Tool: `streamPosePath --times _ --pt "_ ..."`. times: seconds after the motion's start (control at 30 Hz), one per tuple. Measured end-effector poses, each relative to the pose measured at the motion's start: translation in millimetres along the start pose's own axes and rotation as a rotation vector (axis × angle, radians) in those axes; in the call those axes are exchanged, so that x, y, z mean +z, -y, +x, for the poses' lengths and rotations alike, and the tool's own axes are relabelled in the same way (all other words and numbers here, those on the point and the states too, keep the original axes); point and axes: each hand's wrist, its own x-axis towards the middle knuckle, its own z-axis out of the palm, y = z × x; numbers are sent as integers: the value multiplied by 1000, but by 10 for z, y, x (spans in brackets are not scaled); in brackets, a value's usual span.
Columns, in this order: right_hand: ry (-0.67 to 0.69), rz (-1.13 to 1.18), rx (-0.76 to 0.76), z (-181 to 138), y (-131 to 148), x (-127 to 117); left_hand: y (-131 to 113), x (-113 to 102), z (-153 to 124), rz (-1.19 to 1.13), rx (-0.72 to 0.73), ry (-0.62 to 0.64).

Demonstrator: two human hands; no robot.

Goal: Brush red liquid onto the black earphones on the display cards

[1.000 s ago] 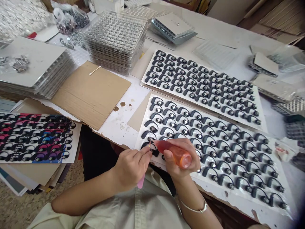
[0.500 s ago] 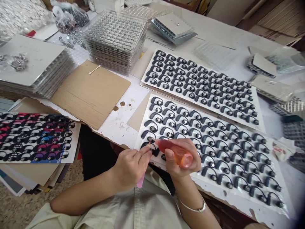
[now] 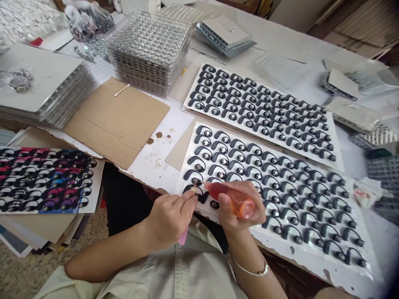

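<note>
My left hand (image 3: 170,216) is closed around a slim pink-handled tool (image 3: 183,236), its thin tip pointing forward at a small black curved piece (image 3: 197,181) with a round shiny centre. In my right hand (image 3: 229,218) lies a soft squeeze bottle (image 3: 230,198) of clear plastic with orange-red liquid, tilted with its nozzle toward that same piece. Tool tip and nozzle are close together; whether either touches the piece is too small to tell. The piece sits at the near left corner of a white sheet (image 3: 368,249) covered with rows of such pieces.
A second filled sheet (image 3: 338,164) lies behind. Brown cardboard (image 3: 124,120) carries a cotton swab (image 3: 121,90). Stacked clear trays (image 3: 146,54) and a board-topped stack (image 3: 37,79) stand back left. A colourful sheet (image 3: 46,180) of black pieces rests on boards at left.
The whole view has shifted very slightly. My right hand and the bottle have tipped a little to the right; my left hand and the tool stay nearly still.
</note>
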Motion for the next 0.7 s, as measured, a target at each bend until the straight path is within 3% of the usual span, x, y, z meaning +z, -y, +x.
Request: streamPosePath --times 0.3,0.7 --pt "-115 -5 12 -69 -5 -87 20 13 -9 -21 -3 -33" --pt "-18 12 -12 -87 0 -66 30 28 -59 -55 -33 33"
